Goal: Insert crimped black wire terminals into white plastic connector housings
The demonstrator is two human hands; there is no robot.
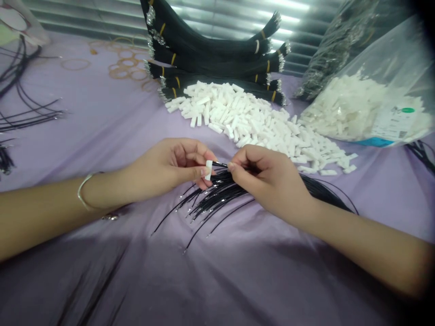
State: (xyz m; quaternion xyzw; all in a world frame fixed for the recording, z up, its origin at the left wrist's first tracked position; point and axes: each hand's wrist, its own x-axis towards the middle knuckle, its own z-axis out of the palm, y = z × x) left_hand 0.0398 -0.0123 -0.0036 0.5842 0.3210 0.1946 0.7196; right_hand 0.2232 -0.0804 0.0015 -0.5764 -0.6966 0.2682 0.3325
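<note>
Between thumb and fingers, my left hand [185,165] pinches a small white connector housing [209,170], held upright. My right hand [268,176] is closed on a black wire [220,164] whose end points left and meets the housing; whether it sits inside I cannot tell. Beneath both hands lies a loose bundle of black wires [217,194] with bare metal terminals fanned out to the left. The bundle runs on behind my right hand and wrist.
A heap of white connector housings [251,117] lies beyond my hands. Behind it are banded black wire bundles [217,59]. A clear bag of housings [367,104] stands at right, rubber bands [125,63] lie at the back left, and more black wires [30,113] at far left.
</note>
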